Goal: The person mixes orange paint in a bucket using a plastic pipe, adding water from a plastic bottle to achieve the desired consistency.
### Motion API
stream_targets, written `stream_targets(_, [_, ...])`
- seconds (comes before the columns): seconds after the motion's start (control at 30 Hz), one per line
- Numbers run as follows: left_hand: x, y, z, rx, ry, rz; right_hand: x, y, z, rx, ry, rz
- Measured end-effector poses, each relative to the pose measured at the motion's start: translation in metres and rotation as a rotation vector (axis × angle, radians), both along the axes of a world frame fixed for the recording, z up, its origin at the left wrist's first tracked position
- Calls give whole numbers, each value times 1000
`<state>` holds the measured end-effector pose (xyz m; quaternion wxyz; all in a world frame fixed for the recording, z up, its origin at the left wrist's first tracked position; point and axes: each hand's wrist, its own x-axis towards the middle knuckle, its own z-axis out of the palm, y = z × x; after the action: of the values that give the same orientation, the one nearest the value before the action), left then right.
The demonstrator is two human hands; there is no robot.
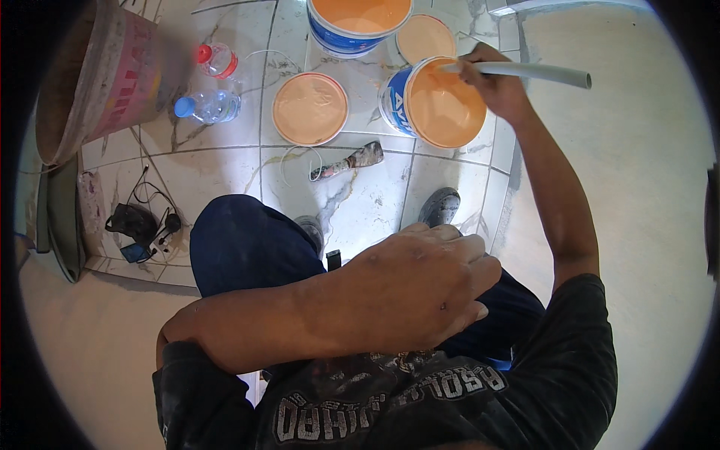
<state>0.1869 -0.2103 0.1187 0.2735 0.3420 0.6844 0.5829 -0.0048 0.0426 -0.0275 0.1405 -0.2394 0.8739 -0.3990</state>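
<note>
My right hand is closed round a pale grey plastic pipe. The pipe's hollow end points out to the right, and its other end reaches over the rim of a white-and-blue bucket. Smooth orange paint lies inside this tilted-looking bucket. Across my lap goes my left forearm; my left hand hangs by my right knee, back upward. Its fingers are curled down in a loose fist, tips mostly hidden, with nothing seen in them. A paint-smeared scraper lies on the tiles before my feet.
Another orange paint bucket stands at the back. Orange-coated lids lie on the tiled floor. To the left are two plastic bottles, a large dirty pink-labelled bucket and a cable with small black devices.
</note>
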Motion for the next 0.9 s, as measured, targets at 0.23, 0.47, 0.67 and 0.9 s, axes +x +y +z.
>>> stream_targets(0.23, [-1, -7, 1, 5, -17, 31, 62, 3, 27, 300, -62, 261])
stream_targets(0.47, [-2, -3, -2, 39, -15, 19, 8, 32, 13, 197, -21, 7])
stream_targets(0.67, [-4, -4, -3, 36, -35, 22, 57, -13, 14, 141, -27, 200])
stream_targets(0.9, [-7, -2, -3, 35, -23, -3, 32, 58, 23, 254, -54, 17])
